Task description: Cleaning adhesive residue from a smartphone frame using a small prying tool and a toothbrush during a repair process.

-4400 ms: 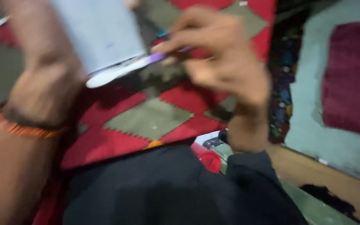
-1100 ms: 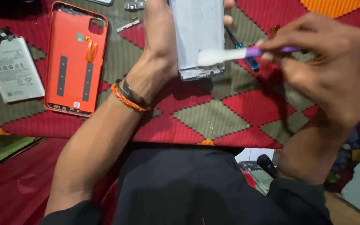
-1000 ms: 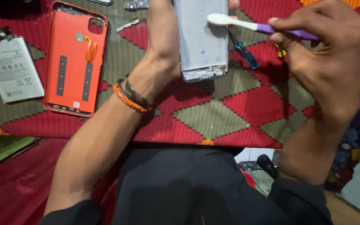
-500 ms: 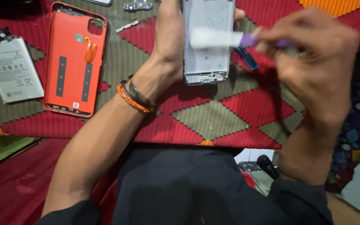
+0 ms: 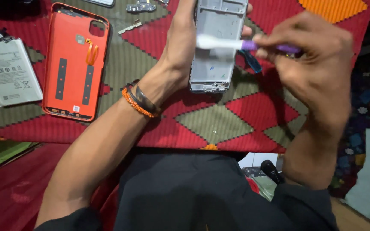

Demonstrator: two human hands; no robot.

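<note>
The left hand (image 5: 185, 47) clamps the frame (image 5: 215, 55); the right hand (image 5: 313, 55) pinches a brush (image 5: 228, 42). Scrubbing too hard could knock the frame loose onto the cloth (image 5: 210, 124).

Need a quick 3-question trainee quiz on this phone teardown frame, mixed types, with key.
1. True or false: the left hand holds the grey phone frame off the patterned cloth.
2. Which tool does the right hand hold against the frame? A) toothbrush B) tweezers C) heat gun
3. Fill in: the orange back cover lies inner side up, between the left forearm and the ____.

Key: 1 true; 2 A; 3 battery.
</note>
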